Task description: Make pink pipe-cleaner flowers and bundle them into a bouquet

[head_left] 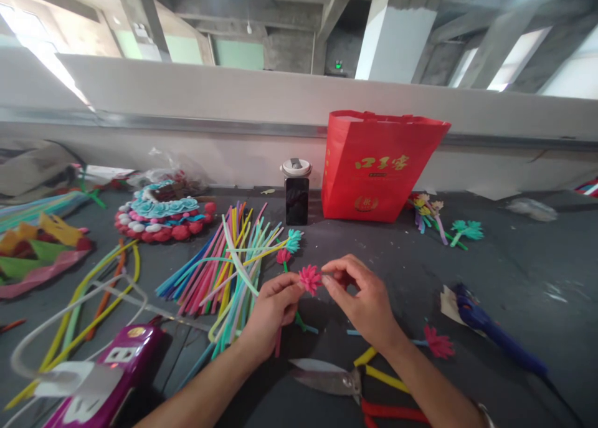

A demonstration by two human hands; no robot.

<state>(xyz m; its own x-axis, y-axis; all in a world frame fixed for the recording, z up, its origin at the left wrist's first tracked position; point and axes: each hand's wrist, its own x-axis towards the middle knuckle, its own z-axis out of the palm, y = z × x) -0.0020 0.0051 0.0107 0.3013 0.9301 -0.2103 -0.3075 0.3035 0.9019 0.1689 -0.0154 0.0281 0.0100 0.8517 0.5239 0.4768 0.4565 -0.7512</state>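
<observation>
A pink pipe-cleaner flower is held between my two hands above the dark table. My left hand is closed around its base, and a pink stem hangs below the fingers. With thumb and index finger pinched, my right hand touches the flower's right-hand petals. Beneath my hands lie scissors with yellow and red handles, partly covered by my right forearm. Another pink flower on a blue stem lies right of that forearm. Behind my left hand are a turquoise flower and a darker pink one.
Loose pipe cleaners spread left of centre. A purple power strip with a white plug sits front left. A blue glue gun lies at right. Behind stand a phone, a lidded cup and a red bag.
</observation>
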